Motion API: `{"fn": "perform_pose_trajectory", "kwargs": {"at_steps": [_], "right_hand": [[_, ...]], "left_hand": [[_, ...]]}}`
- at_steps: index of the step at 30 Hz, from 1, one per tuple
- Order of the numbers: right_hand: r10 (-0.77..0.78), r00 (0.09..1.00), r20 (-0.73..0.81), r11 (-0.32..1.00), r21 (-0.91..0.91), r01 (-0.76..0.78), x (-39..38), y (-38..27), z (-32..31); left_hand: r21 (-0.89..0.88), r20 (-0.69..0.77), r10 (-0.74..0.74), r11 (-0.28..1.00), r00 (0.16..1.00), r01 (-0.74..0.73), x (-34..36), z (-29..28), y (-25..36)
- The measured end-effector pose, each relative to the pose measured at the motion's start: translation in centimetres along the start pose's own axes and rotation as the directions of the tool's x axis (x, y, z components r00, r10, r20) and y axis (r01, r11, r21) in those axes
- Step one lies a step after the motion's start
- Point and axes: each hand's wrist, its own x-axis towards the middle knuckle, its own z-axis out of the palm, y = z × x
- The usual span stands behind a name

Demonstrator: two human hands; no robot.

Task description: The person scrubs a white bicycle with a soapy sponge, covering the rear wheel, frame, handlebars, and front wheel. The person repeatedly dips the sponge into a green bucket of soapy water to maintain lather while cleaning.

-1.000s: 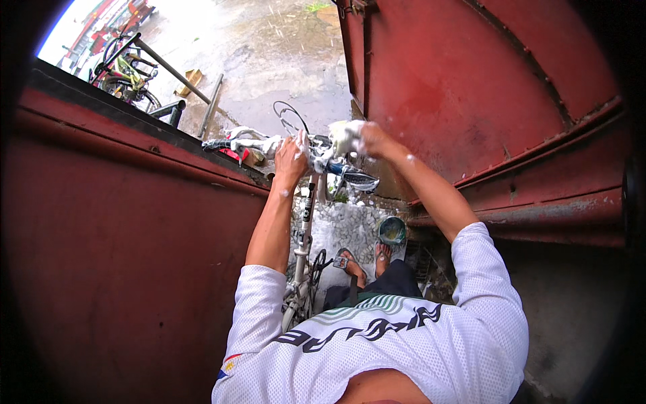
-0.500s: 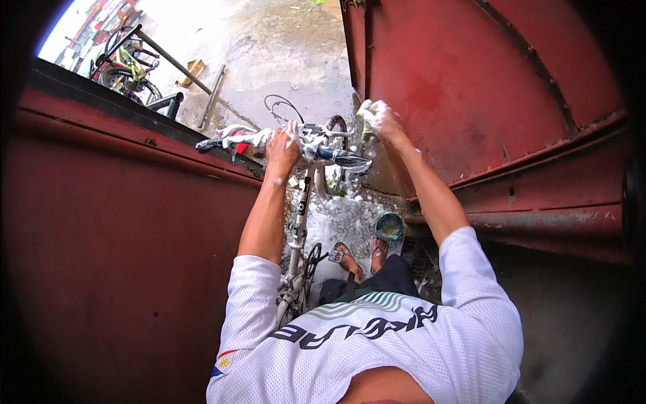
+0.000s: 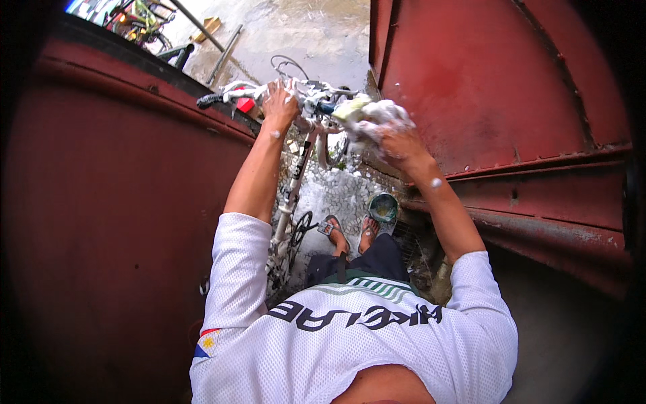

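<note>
A white bicycle point(image 3: 294, 178) stands before me, its handlebar point(image 3: 245, 90) coated in white foam. My left hand point(image 3: 280, 104) is wrapped round the handlebar near the stem, with suds on its fingers. Foam covers much of my right hand point(image 3: 398, 138), which presses a pale yellow sponge point(image 3: 351, 108) to the right handlebar grip. That grip is mostly hidden behind sponge and suds. The black left grip point(image 3: 210, 101) shows at the bar's end. Below the bar hangs a bright red piece point(image 3: 245, 105).
Red metal panels rise on the left point(image 3: 121, 222) and right point(image 3: 464, 81). A dark green bucket point(image 3: 383, 207) with liquid stands by my right foot. Foam spots the stone-patterned floor point(image 3: 323, 192). Beyond lie a metal pole point(image 3: 224, 54) and another bicycle point(image 3: 145, 25).
My right hand has come down and toward me, bringing the sponge onto the right grip from the air beside it. My left hand keeps its hold on the handlebar. The view has shifted slightly.
</note>
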Motion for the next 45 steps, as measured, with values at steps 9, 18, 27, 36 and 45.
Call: {"fn": "perform_pose_trajectory", "kwargs": {"at_steps": [9,18,27,36,45], "right_hand": [[0.398,0.874,0.278,0.917,-0.094,-0.388,-15.5,8.2,2.8],[0.507,0.775,0.378,0.842,-0.026,-0.539,-21.1,5.2,3.9],[0.597,0.782,0.180,0.802,-0.100,-0.589,-22.5,-0.1,1.4],[0.861,0.506,0.051,0.504,0.042,-0.862,-29.5,-15.2,-1.4],[0.957,0.288,-0.031,0.285,-0.082,-0.955,-44.8,-25.5,-2.0]], "left_hand": [[-0.210,-0.383,-0.048,0.977,0.923,-0.037,-12.4,-6.9,-1.6],[-0.092,0.012,-0.617,0.783,0.787,0.616,-38.5,-7.5,-12.1],[-0.222,0.071,-0.701,0.683,0.710,0.696,-52.1,-8.8,-14.5],[-0.511,-0.019,-0.522,0.738,0.853,0.441,-59.4,-8.3,-17.7],[-0.536,-0.063,-0.276,0.820,0.959,0.200,-58.9,-9.0,-15.3]]}}
